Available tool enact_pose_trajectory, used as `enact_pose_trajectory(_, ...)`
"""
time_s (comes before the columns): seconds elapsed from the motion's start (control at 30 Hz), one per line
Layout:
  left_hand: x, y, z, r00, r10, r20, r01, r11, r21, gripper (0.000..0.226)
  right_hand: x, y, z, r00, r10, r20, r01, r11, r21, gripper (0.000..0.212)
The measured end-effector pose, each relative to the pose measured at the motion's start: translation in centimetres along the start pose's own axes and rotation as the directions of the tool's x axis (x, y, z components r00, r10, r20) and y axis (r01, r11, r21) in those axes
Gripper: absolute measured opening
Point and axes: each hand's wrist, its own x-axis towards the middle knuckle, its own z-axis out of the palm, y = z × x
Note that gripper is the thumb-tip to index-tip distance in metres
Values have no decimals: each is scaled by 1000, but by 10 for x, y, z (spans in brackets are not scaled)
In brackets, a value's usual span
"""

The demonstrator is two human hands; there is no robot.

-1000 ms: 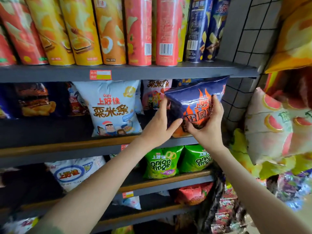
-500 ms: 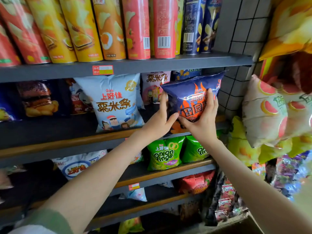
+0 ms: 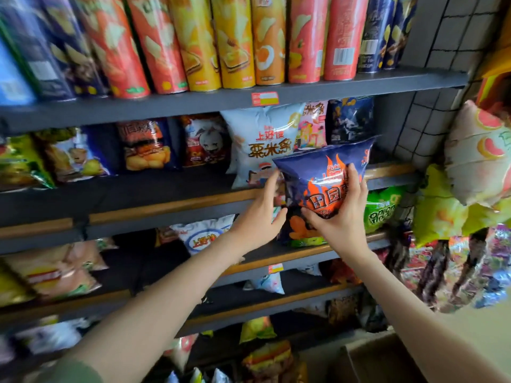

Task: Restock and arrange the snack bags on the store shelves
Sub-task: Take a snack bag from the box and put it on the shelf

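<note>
in front of the second shelf (image 3: 166, 208), near its right end, i see the dark blue flame bag (image 3: 323, 172) held tilted in the air, overlapping the pale blue bag (image 3: 262, 142). the right hand (image 3: 341, 214) grasps its lower front, fingers wrapped over it; the left hand (image 3: 261, 217) lies straight-fingered against its left edge. a green onion-ring bag (image 3: 383, 208) sits just beside, lower right.

Dark grey shelves (image 3: 359, 88) edged with wooden strips (image 3: 166, 208); grey tiled wall (image 3: 442, 37) with dark grout at right; pale floor (image 3: 470, 327), perhaps, lower right.
</note>
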Motion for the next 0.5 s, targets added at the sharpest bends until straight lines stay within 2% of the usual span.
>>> enact_pose_trajectory(0.13, -47, -13, -39, 999, -28, -41, 30, 998, 63, 93, -23, -41, 31, 998, -38, 52, 35, 998, 56, 113)
enact_pose_trajectory(0.3, -96, -24, -85, 986, -63, -155, 85, 986, 141, 86, -31, -90, 72, 993, -106, 54, 93, 975, 200, 112)
enact_pose_trajectory(0.4, -121, -32, -101, 963, -141, -230, 176, 974, 141, 102, -32, -119, 100, 983, -167, 78, 136, 942, 306, 107)
enact_pose_trajectory(0.43, -126, -36, -107, 953, -169, -252, 207, 969, 132, 107, -33, -128, 110, 976, -190, 105, 141, 923, 357, 107)
enact_pose_trajectory(0.5, -134, -47, -121, 924, -205, -322, 250, 963, 104, 108, -38, -142, 130, 930, -332, 159, 238, 873, 426, 103)
